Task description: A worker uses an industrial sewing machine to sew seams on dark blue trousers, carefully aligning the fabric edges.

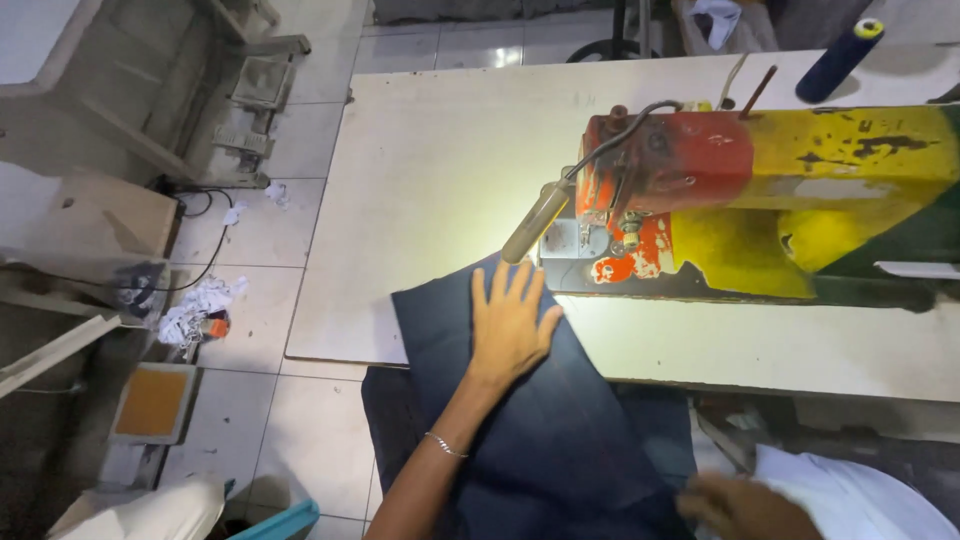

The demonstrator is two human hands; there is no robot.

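On the sewing table (420,180), the left hand (510,325) lies flat, fingers spread, on dark blue fabric (540,420); the blurred right hand's (745,505) grip cannot be determined.

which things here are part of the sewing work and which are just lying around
In use:
- dark blue fabric, under the left hand, which lies flat on it
- right hand at the fabric's lower edge, blurred
- sewing machine with its lamp
- sewing table

Lying about:
- navy thread cone
- scraps on the floor
- white cloth
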